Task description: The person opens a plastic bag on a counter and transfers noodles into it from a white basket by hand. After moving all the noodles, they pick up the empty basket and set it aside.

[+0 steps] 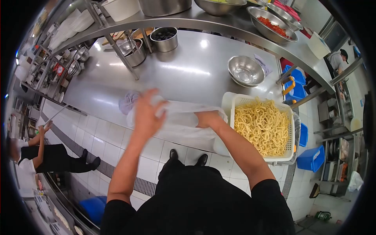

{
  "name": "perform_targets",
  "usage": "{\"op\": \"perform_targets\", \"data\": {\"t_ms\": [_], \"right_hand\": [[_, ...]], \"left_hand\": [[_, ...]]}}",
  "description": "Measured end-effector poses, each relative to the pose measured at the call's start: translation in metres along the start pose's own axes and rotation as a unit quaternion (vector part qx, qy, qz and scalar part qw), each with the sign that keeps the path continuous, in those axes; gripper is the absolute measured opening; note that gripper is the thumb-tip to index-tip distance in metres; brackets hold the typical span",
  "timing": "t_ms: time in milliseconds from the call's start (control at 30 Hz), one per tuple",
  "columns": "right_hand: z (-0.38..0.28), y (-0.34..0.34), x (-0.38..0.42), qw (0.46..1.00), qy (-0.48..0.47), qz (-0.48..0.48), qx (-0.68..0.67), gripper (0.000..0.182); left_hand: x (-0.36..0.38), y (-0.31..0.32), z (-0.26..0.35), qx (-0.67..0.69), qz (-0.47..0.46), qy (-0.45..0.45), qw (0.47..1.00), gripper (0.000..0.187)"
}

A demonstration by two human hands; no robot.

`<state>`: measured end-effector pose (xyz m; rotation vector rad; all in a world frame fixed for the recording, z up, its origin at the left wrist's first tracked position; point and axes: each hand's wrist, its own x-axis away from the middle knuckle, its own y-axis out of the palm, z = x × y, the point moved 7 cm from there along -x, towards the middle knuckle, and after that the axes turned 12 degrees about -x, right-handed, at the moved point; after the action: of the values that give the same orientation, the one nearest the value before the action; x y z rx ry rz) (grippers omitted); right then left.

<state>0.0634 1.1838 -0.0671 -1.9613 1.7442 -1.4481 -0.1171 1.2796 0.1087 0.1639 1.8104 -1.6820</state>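
A translucent white plastic bag (178, 127) lies stretched along the front edge of the steel table (156, 78). My right hand (207, 118) reaches into the bag's right end, and its fingertips are hidden in the plastic. Over the bag's left end is my left hand (149, 115), smeared by motion, with fingers spread and nothing visible in them. Beside my left hand sits a crumpled purplish cloth (127, 102). Just right of my right forearm, a white plastic basket (291, 131) holds a heap of thick yellow noodles (262, 125).
Metal bowls (246, 71) stand behind the basket. At the back left is a pot of dark contents (164, 39). An overhead steel shelf (219, 24) carries bowls, one with chopped red food (272, 26). A person (47, 156) holding a long handle stands left. Blue bins (311, 158) are right.
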Motion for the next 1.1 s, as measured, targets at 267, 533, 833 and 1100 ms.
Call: {"op": "perform_targets", "data": {"t_ms": [267,533,833,1100], "right_hand": [[0.031,0.076,0.008,0.984,-0.016,-0.15,0.092,0.048],[0.105,-0.025,-0.034,0.935,0.224,0.101,-0.255,0.071],[0.008,0.08,-0.007,0.99,0.027,-0.019,0.134,0.084],[0.027,0.005,-0.024,0.938,0.068,0.168,-0.295,0.076]], "left_hand": [[0.044,0.203,-0.103,-0.218,-0.443,0.023,0.869,0.03],[0.077,0.21,-0.068,-0.241,-0.431,0.178,0.851,0.033],[-0.004,0.23,-0.103,-0.074,-0.378,-0.035,0.922,0.071],[0.021,0.166,-0.048,-0.09,-0.27,0.152,0.947,0.038]]}}
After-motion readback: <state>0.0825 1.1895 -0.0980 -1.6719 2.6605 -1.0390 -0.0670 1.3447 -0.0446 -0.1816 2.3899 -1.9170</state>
